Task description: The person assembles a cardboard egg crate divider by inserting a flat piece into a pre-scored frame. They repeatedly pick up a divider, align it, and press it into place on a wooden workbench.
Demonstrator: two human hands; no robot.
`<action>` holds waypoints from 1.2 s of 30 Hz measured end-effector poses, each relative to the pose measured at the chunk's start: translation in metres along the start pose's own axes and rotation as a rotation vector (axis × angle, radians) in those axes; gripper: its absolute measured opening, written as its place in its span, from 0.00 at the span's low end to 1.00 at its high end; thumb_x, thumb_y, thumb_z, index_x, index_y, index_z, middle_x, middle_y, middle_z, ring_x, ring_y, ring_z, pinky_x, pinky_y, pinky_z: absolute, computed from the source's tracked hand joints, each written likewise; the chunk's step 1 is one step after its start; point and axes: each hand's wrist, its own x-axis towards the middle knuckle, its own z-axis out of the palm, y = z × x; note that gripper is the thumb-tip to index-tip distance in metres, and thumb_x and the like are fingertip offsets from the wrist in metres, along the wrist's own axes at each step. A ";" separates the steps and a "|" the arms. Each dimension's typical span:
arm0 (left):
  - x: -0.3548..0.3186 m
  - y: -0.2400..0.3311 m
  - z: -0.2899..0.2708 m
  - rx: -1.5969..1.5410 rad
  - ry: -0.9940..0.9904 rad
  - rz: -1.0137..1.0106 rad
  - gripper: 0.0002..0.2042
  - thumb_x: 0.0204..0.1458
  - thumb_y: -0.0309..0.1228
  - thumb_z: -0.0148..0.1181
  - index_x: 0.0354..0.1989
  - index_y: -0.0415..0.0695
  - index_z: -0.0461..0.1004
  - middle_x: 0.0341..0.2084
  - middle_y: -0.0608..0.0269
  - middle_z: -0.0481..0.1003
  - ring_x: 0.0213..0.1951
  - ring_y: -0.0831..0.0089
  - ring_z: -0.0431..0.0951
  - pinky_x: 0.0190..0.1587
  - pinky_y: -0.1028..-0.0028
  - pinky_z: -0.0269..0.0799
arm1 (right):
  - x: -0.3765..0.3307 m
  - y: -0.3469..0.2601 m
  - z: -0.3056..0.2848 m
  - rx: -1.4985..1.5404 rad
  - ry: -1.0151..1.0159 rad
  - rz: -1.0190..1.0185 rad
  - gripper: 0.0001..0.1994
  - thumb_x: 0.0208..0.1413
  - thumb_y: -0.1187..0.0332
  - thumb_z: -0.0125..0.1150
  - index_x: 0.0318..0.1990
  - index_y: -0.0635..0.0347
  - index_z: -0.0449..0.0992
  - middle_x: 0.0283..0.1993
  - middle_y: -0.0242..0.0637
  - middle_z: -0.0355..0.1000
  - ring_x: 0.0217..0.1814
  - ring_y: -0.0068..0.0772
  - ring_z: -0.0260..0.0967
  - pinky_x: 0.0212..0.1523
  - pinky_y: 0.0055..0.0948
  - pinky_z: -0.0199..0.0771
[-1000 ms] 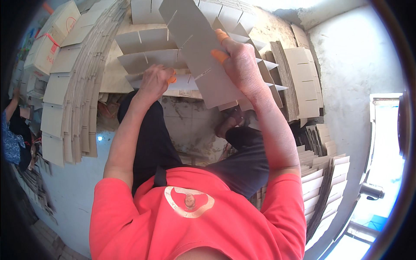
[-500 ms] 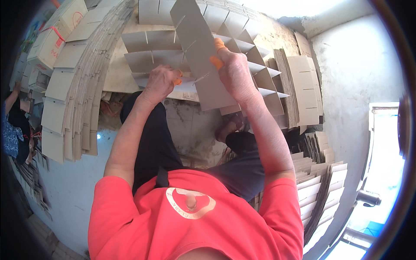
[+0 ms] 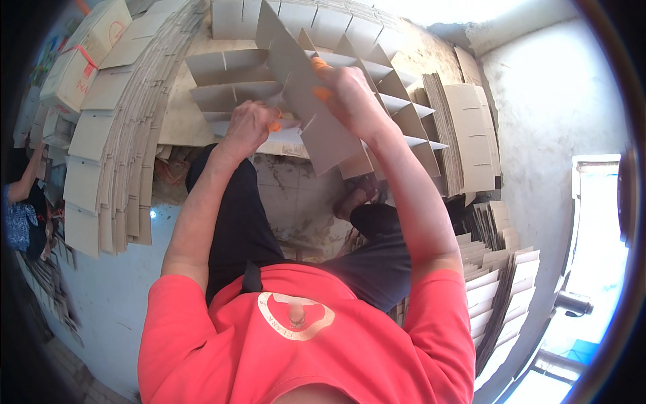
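Note:
My right hand (image 3: 346, 97), with orange covers on its fingers, is closed on a long slotted cardboard strip (image 3: 296, 91), which slants across the work in front of me. My left hand (image 3: 249, 126) pinches the near cardboard cross strip (image 3: 288, 124) close to where it meets the long one; an orange cover shows on a fingertip. Other cross strips (image 3: 229, 67) stand on edge to the left, reaching the long strip. Right of it, crossed strips form a cardboard divider grid (image 3: 397, 103), partly hidden by my right hand. How deep the slots are engaged is hard to see.
Tall stacks of cardboard strips (image 3: 128, 128) rise at the left, below a carton with a red band (image 3: 84, 57). More stacks stand behind the grid (image 3: 303, 23), at its right (image 3: 471, 135) and at lower right (image 3: 501, 303). Another person's arm (image 3: 30, 175) shows at far left.
My right hand has shifted left, bringing the long strip with it and turning it more edge-on toward the left cross strips. My left hand has barely moved.

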 end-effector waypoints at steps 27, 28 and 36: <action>0.019 0.007 -0.006 -0.073 -0.098 -0.037 0.06 0.43 0.29 0.64 0.29 0.42 0.77 0.21 0.53 0.73 0.27 0.56 0.75 0.30 0.61 0.67 | -0.062 0.014 0.058 -0.112 -0.320 0.122 0.21 0.47 0.80 0.53 0.52 0.73 0.66 0.32 0.51 0.74 0.33 0.53 0.74 0.33 0.45 0.74; 0.020 0.010 -0.008 -0.056 -0.092 -0.040 0.06 0.43 0.29 0.64 0.30 0.42 0.77 0.21 0.53 0.73 0.26 0.56 0.74 0.30 0.61 0.67 | -0.066 0.019 0.052 -0.103 -0.206 0.108 0.21 0.48 0.80 0.53 0.53 0.71 0.67 0.33 0.50 0.74 0.34 0.52 0.74 0.33 0.44 0.74; 0.016 0.011 -0.009 -0.080 -0.100 -0.031 0.07 0.42 0.28 0.65 0.31 0.42 0.78 0.21 0.53 0.72 0.25 0.58 0.73 0.29 0.62 0.65 | -0.170 0.142 -0.092 -0.842 0.413 0.433 0.31 0.47 0.72 0.64 0.62 0.53 0.64 0.60 0.43 0.64 0.62 0.45 0.61 0.55 0.42 0.66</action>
